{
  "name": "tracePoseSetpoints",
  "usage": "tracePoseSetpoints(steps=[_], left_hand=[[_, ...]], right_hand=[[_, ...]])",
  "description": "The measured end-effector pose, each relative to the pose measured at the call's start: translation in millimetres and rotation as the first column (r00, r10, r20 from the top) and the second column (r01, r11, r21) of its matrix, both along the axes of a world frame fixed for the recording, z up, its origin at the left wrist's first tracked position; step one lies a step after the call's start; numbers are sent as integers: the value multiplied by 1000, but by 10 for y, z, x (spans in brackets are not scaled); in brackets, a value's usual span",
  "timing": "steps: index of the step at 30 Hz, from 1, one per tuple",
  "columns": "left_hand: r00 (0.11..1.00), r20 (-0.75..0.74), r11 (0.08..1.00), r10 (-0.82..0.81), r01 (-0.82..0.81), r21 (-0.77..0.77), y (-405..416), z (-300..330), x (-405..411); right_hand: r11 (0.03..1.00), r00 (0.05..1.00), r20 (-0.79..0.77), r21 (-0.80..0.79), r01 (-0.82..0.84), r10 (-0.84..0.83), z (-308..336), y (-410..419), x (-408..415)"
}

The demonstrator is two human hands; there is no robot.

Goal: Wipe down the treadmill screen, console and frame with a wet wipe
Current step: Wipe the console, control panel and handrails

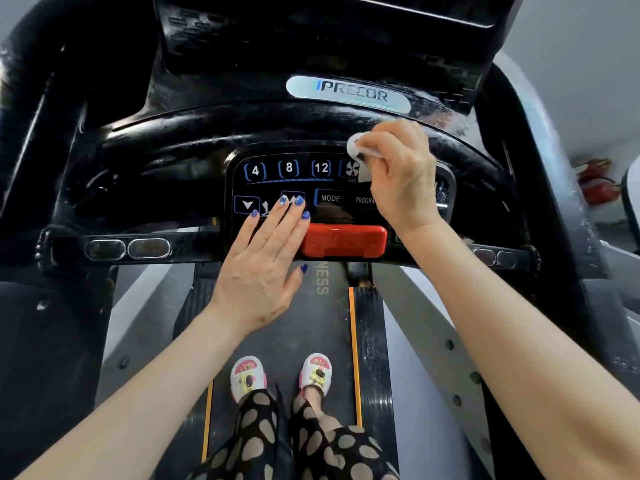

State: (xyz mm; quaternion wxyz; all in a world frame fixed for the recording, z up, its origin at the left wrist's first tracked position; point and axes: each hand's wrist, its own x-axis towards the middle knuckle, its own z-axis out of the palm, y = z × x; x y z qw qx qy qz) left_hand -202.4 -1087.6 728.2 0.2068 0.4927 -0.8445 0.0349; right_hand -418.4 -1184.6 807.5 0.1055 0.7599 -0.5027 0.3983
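A white wet wipe sits bunched in the right hand, pinched against the black console above the button panel. The left hand lies flat, fingers spread (blue nails), beside the red stop bar.

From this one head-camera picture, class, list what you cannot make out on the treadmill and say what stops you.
- Buttons on the right of the black button panel: covered by the right hand gripping the crumpled white wet wipe.
- Lettering on the red stop bar: blurred.
- Arrow button: partly under the left hand's fingertips.
- Black treadmill screen: cut off by the top edge.
- Grey belt wording: partly hidden behind the bar.
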Motion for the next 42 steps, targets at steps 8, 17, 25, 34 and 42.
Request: tracePoseSetpoints(steps=[8, 17, 25, 34, 42], left_hand=[[1000, -5, 1000, 3, -3, 7, 2, -2, -2], [1000, 10, 1000, -3, 3, 12, 4, -5, -2], [1000, 15, 1000, -1, 1, 21, 3, 4, 1], [1000, 12, 999, -7, 7, 33, 2, 23, 8], [1000, -12, 997, -1, 2, 73, 23, 53, -16]], right_hand=[[956, 978, -95, 249, -157, 185, -275, 636, -210], [998, 997, -60, 40, -38, 41, 50, -52, -187], [992, 989, -96, 60, -108, 113, -229, 435, -250], [996, 991, -111, 41, -75, 79, -83, 205, -336], [998, 998, -57, 52, -34, 37, -205, 410, -288]])
